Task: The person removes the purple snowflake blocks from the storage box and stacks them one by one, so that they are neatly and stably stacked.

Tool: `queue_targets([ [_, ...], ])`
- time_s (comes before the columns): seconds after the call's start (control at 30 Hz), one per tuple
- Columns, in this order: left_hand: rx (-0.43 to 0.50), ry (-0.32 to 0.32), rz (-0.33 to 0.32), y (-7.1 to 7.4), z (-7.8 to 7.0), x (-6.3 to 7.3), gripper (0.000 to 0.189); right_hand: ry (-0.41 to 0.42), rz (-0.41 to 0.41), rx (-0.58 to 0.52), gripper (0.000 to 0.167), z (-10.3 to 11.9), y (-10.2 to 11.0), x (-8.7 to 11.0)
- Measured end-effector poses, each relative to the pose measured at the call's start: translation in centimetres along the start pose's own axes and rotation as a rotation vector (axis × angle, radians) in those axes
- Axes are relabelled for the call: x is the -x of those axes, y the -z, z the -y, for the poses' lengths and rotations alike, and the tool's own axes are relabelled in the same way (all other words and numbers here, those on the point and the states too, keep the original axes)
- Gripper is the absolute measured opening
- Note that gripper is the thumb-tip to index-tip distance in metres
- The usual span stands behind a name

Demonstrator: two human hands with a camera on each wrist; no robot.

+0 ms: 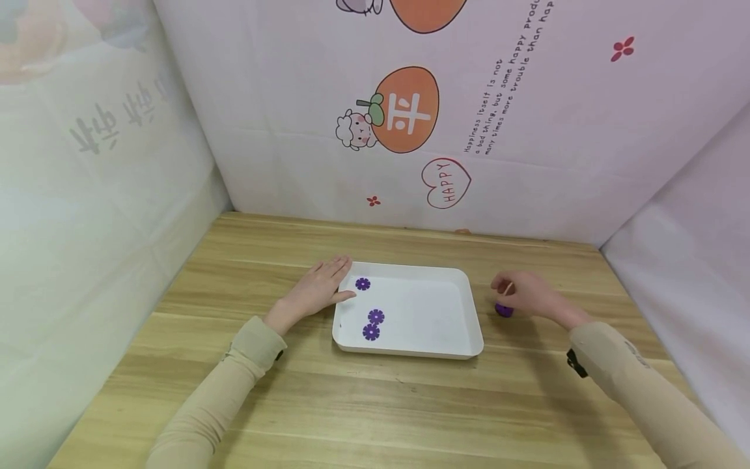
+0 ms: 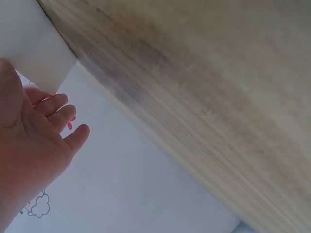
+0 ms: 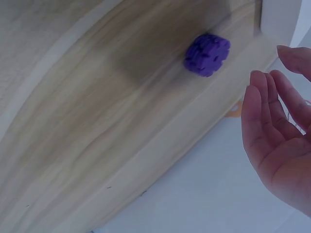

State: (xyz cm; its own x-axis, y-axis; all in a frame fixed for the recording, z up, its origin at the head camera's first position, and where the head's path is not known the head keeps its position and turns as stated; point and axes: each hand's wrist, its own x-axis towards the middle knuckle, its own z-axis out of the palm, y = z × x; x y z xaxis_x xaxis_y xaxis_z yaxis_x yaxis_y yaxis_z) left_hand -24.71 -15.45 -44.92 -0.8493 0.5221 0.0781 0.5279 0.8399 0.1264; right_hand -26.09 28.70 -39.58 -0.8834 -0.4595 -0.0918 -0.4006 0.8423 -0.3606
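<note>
A shallow white tray [image 1: 424, 316] lies on the wooden table. Inside it, toward the left, are three purple notched discs: one disc [image 1: 362, 284] by itself and a pair [image 1: 373, 324] side by side. My left hand [image 1: 313, 288] rests at the tray's far left corner, its fingers along the edge and its thumb reaching over the rim. To the right of the tray, my right hand [image 1: 529, 292] hovers with loosely bent fingers just above a purple stack of notched discs [image 3: 207, 55]. In the right wrist view, nothing shows between thumb and fingers, and the stack stands apart from them on the table.
The wooden table [image 1: 281, 404] stretches around the tray on all sides. Behind it rises a white printed cloth [image 1: 293, 130] with orange fruit pictures and lettering. More pale cloth hangs at the left side [image 1: 105, 247] and the right side [image 1: 691, 260].
</note>
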Motion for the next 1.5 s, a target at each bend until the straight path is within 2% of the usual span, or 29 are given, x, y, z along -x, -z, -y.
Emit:
queue_targets([
  [0.37, 0.017, 0.003, 0.024, 0.1, 0.2, 0.1, 0.078, 0.096, -0.035, -0.012, 0.018, 2.8, -0.7, -2.3],
  [0.53, 0.02, 0.012, 0.044, 0.0, 0.3, -0.1, 0.079, 0.107, 0.005, -0.017, 0.019, 4.3, -1.1, -3.5],
  [0.73, 0.009, 0.006, 0.036, -0.1, 0.5, -0.1, 0.079, 0.129, 0.046, -0.006, 0.02, 6.2, -1.6, -4.8],
  [0.87, 0.001, 0.004, 0.033, -0.2, 0.5, -0.2, 0.079, 0.172, 0.055, 0.008, 0.02, 7.4, -1.9, -5.5],
  [1.1, -0.001, 0.004, 0.042, -0.1, 0.5, -0.3, 0.079, 0.207, 0.105, -0.044, 0.02, 9.1, -2.3, -6.6],
  [1.5, -0.018, 0.0, 0.04, 0.0, 0.4, -0.3, 0.08, 0.313, 0.129, -0.054, 0.018, 11.9, -3.9, -7.9],
])
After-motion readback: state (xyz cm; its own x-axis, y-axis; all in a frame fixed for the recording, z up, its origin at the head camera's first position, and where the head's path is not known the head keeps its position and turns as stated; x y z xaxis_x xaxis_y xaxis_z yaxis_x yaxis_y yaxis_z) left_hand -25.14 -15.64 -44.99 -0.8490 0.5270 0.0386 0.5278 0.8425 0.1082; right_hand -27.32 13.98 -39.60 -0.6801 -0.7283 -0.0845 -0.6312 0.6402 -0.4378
